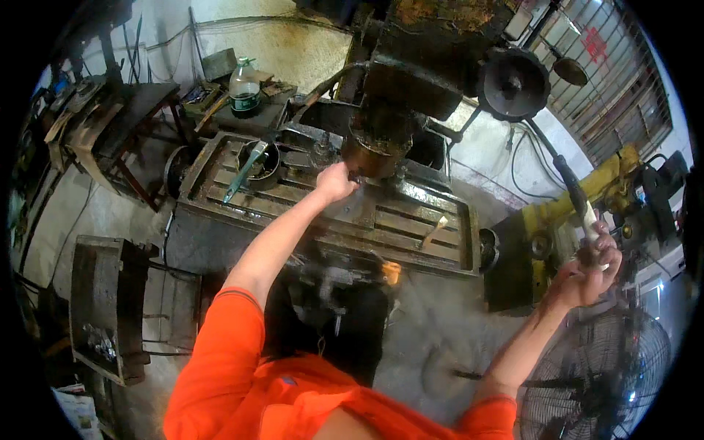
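Note:
My left hand (337, 182) reaches over the slotted machine table (286, 198), closed, its fingers against the lower side of a dark round metal part (376, 154) under the machine head (414, 81). What those fingers hold, if anything, is hidden. Out to the right, my right hand (592, 265) is wrapped round the pale grip of a long lever handle (583, 209). That lever runs up to a dark round hub (513, 84) on the machine. Left of my left hand, a green brush (246, 170) leans across a round metal pot (268, 176) on the table.
A smaller brush (434, 232) lies on the table's right part. An orange thing (391, 273) sits at its front edge. Behind stands a clear bottle (244, 86). A metal bin (99, 308) is at lower left, a fan (609, 374) at lower right, yellow machinery (543, 220) beyond.

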Motion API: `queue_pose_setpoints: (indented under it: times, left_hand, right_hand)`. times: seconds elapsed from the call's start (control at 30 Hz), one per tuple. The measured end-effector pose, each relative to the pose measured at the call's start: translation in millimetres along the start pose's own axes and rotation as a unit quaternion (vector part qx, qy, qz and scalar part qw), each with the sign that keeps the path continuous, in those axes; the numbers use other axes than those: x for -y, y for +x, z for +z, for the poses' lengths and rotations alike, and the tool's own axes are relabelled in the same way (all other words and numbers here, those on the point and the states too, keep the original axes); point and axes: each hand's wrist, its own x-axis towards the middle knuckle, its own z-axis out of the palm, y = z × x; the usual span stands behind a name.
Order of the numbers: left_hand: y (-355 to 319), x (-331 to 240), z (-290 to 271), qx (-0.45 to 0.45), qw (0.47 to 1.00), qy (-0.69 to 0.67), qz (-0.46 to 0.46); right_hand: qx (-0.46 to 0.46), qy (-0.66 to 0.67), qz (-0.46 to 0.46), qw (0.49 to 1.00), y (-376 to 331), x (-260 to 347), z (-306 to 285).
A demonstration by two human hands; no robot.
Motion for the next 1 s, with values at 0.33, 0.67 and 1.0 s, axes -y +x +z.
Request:
queue_pose_setpoints:
  times: [0.33,0.67,1.0]
  left_hand:
    - [-24,38,-20,0.004,0.991,-0.117,0.068]
    - [-90,42,-69,0.048,0.985,-0.159,0.054]
    - [-99,43,-66,0.063,0.974,-0.203,0.074]
  right_hand:
    - [-0.016,0.013,-0.008,1.0,-12,-3,9]
    - [-0.02,0.035,-0.011,0.999,-33,-12,4]
    - [-0.043,0.028,-0.01,0.999,-52,-25,-2]
